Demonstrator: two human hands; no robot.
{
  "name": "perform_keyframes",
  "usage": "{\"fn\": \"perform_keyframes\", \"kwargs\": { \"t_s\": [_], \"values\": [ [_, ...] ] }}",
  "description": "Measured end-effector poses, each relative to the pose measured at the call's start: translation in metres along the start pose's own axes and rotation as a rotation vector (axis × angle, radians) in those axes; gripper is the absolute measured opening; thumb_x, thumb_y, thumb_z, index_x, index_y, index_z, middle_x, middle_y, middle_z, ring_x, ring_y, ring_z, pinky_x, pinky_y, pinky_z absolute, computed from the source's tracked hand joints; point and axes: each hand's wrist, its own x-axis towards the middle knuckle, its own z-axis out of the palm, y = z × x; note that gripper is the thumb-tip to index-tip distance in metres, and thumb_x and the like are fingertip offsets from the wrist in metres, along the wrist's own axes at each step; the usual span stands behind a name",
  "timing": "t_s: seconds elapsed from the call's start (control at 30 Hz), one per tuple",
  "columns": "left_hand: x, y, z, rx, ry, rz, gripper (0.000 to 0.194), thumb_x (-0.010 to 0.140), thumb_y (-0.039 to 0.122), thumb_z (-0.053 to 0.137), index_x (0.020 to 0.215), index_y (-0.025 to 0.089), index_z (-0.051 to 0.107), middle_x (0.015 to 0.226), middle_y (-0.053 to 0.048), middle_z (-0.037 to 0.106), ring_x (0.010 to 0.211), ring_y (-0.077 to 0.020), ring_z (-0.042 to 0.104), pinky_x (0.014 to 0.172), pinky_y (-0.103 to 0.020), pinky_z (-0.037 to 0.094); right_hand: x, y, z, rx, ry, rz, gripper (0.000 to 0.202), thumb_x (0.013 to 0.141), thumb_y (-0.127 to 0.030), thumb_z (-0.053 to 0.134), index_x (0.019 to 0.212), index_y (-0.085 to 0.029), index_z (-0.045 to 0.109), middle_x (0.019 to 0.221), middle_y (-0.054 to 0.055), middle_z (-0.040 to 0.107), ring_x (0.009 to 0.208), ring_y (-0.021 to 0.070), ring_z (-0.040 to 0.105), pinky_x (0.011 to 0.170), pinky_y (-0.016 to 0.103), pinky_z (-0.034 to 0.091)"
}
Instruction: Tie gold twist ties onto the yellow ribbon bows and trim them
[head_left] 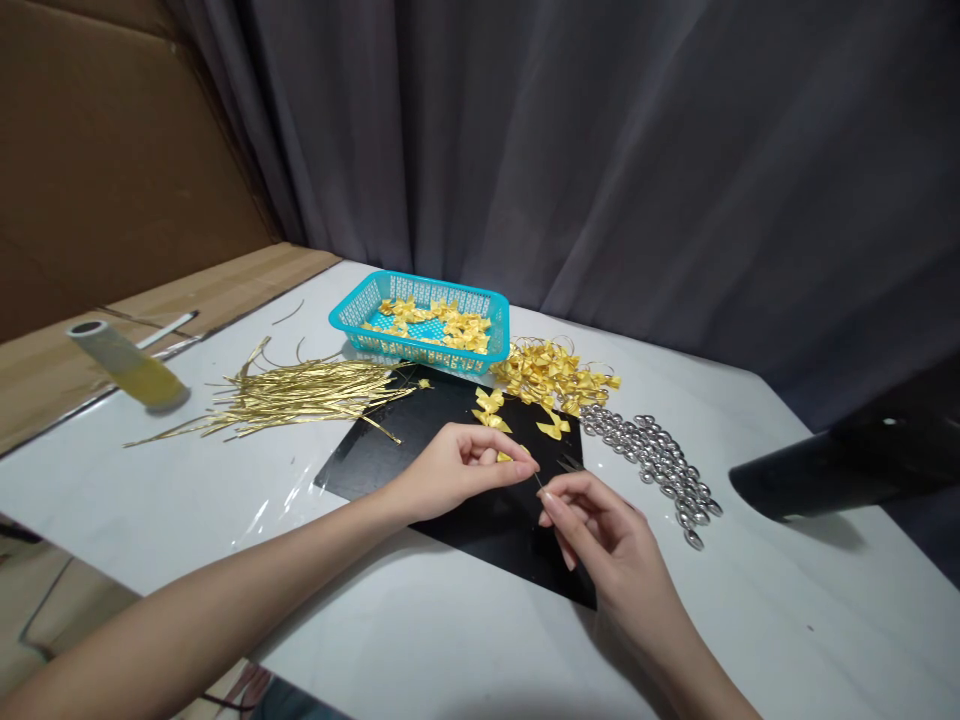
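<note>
My left hand (pixel 457 470) and my right hand (pixel 607 540) meet over a black mat (pixel 480 545), thumb and forefinger of each pinched. Between the fingertips runs a thin wire-like strand (pixel 538 481), gripped at both ends. Just behind my left fingers shows part of a yellow ribbon bow (pixel 514 455). Two more bows, one a yellow bow (pixel 554 424), lie farther back on the mat. Dark pointed metal tips (pixel 570 464) stick out beside my right hand; whether they lie on the mat or are in the hand, I cannot tell.
A turquoise basket (pixel 420 347) holds several yellow bows. Right of it lies a pile of bows with wires (pixel 555 375), then silver oval beads (pixel 660 460). Gold strips (pixel 300 392) spread at left, near a tilted cylinder (pixel 127 365). A black cylindrical object (pixel 817 475) stands right.
</note>
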Motion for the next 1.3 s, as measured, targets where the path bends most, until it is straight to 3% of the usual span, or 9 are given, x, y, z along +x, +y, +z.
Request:
{"fn": "perform_keyframes", "kwargs": {
  "t_s": [1.3],
  "values": [
    [0.0001, -0.0016, 0.0010, 0.009, -0.004, -0.001, 0.037, 0.076, 0.046, 0.071, 0.088, 0.011, 0.072, 0.050, 0.010, 0.027, 0.049, -0.0058, 0.020, 0.048, -0.024, 0.014, -0.0005, 0.0008, 0.0002, -0.020, -0.012, 0.021, 0.029, 0.085, -0.048, 0.062, 0.084, -0.019, 0.060, 0.067, -0.001, 0.057, 0.047, 0.0070, 0.043, 0.043, 0.017, 0.039]
  ]
}}
